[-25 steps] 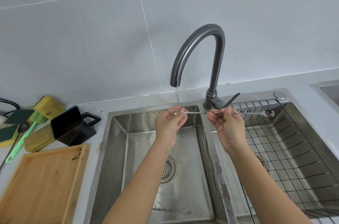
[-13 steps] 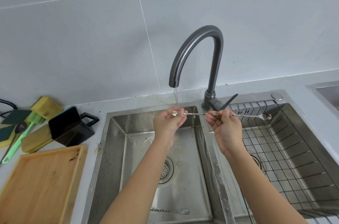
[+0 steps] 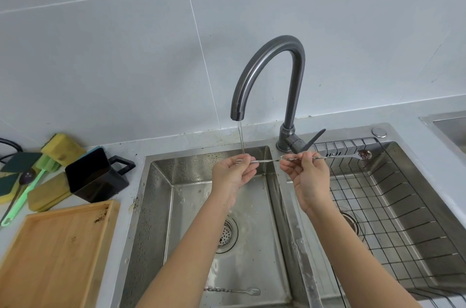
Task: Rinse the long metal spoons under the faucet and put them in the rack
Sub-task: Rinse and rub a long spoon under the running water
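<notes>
both hands pinching long spoon [image 3: 335, 156], faucet [image 3: 267, 75] running

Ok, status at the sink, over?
Left hand and right hand pinch one long metal spoon. Fork end under the water; bowl still dirty. Wire rack clear.

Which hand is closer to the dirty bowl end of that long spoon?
The right hand. It pinches the spoon mid-handle, just left of the dirty bowl; the left hand holds the far end under the water.

Grey countertop [image 3: 121, 156] w/ double sink; left side has wooden tray [image 3: 50, 252], black container [image 3: 95, 176], sponges [image 3: 63, 146], green brush [image 3: 27, 189].
</notes>
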